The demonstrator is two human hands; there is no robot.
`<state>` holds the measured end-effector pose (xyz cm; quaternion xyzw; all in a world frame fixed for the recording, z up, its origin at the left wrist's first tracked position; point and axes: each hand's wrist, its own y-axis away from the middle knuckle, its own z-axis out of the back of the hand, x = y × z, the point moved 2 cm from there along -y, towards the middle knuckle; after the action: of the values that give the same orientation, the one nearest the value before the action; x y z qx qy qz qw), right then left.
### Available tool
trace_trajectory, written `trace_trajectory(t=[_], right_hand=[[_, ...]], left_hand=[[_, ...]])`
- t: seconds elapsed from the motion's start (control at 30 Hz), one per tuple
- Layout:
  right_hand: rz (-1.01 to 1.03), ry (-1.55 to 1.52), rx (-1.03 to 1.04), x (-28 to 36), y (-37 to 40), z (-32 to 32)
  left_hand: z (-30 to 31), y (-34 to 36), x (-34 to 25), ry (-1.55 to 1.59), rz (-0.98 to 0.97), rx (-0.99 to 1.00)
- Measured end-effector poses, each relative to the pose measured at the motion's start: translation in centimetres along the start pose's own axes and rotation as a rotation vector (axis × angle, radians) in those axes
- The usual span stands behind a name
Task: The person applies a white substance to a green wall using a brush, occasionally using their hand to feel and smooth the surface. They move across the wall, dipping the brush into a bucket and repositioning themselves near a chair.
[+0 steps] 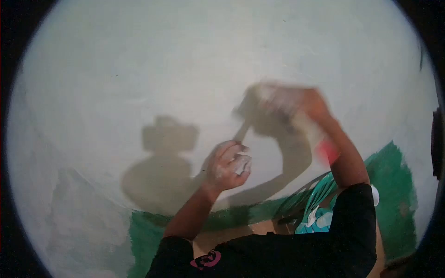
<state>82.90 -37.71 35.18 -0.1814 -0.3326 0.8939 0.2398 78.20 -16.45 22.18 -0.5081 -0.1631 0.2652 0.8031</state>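
My left hand [230,166] is held up in front of a pale wall [199,69], its fingers curled in and smeared with white. A whitish patch shows between the fingers and thumb; whether it is a held lump or coated skin I cannot make out. Higher and to the right, my right hand [296,101] is near the wall and smeared by motion. It is closed around a blurred, pale, long-handled tool [309,129] with a red end [327,152] pointing down beside my forearm. The tool's working end is too blurred to identify.
Green paint [394,199] covers the lower wall with a ragged upper edge. A teal plastic chair [320,187] stands below my right arm, with pale and teal things on it. A dark object [436,143] is at the far right edge. Shadows fall across the wall.
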Motion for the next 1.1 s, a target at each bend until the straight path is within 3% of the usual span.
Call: trace_trajectory(t=[0.03,0.07,0.1,0.17,0.23,0.27,0.3,0.37,0.43,0.47,0.5,0.53,0.57,0.6,0.67,0.7,0.77,0.83,0.9,0.97,1.0,1.03,1.07,1.1], right_hand=[[0.093,0.282,-0.137,-0.3,-1.4,3.0],[0.19,0.045,-0.379,-2.8,-1.6,4.1],[0.047,-0.794,-0.596,-3.6,-2.4,4.2],[-0.042,-0.221,-0.934,-2.0,-4.3,6.3],[0.147,0.275,-0.904,-1.5,-5.5,3.6],[-0.165,0.525,-0.687,1.6,-5.9,0.9],[-0.06,-0.044,-0.652,0.5,-5.1,-3.4],[0.275,0.385,-0.29,8.0,-5.2,-4.8],[0.65,0.205,-0.116,11.7,-5.7,-4.5],[0.655,0.192,-0.117,12.2,-6.0,-3.8],[0.224,0.014,-0.018,11.7,-6.9,-3.3],[-0.209,-0.15,0.094,11.1,-7.7,-3.5],[-0.211,-0.227,0.046,6.7,-7.0,-3.7],[-0.207,-0.228,0.07,6.5,-9.1,-3.6],[0.226,-0.039,-0.712,8.0,-13.0,0.2],[0.111,-0.113,-0.785,8.0,-14.0,0.8],[0.171,-0.264,-0.836,8.5,-15.2,-0.4],[0.127,0.397,-0.585,8.7,-13.2,-2.7],[-0.411,-0.004,-0.261,9.2,-11.4,-7.0],[0.44,0.203,-0.11,18.2,-15.0,-5.4],[0.152,0.04,-0.076,16.5,-14.8,-5.6],[-0.372,-0.025,-0.066,6.8,-12.8,-8.0],[-0.047,0.661,-0.04,15.0,-16.2,-3.5],[0.306,0.595,-0.439,12.8,-17.1,-2.0]], left_hand=[[1.5,0.3,1.0,-0.002,0.007,-0.018],[2.8,0.5,1.8,-0.108,-0.011,0.02],[3.9,0.5,2.3,-0.22,-0.025,0.06],[7.0,-0.2,3.4,-0.338,-0.016,0.069],[10.3,-1.0,5.0,-0.459,0.012,0.086],[11.9,-1.5,5.8,-0.545,-0.027,0.101],[13.2,-1.6,6.6,-0.631,-0.068,0.12],[14.1,-1.6,6.5,-0.643,-0.055,0.169],[14.2,-1.7,5.6,-0.644,-0.051,0.237],[13.9,-1.5,5.5,-0.678,-0.08,0.28],[13.8,-0.9,5.8,-0.706,-0.106,0.318],[14.2,-0.3,6.7,-0.725,-0.138,0.235],[14.1,0.0,7.3,-0.713,-0.118,0.239],[14.3,0.3,7.9,-0.73,-0.121,0.256],[14.5,0.7,8.5,-0.751,-0.12,0.29],[14.6,0.9,8.6,-0.75,-0.106,0.287],[14.9,1.2,9.0,-0.727,-0.144,0.263],[14.4,0.5,8.6,-0.743,-0.169,0.302],[14.9,0.2,8.6,-0.76,-0.202,0.337],[15.3,0.1,8.2,-0.744,-0.179,0.339],[14.8,0.5,8.7,-0.714,-0.206,0.248],[14.9,0.6,8.9,-0.714,-0.216,0.245],[15.0,0.7,9.1,-0.638,-0.198,0.277],[15.0,0.9,9.2,-0.56,-0.179,0.308]])
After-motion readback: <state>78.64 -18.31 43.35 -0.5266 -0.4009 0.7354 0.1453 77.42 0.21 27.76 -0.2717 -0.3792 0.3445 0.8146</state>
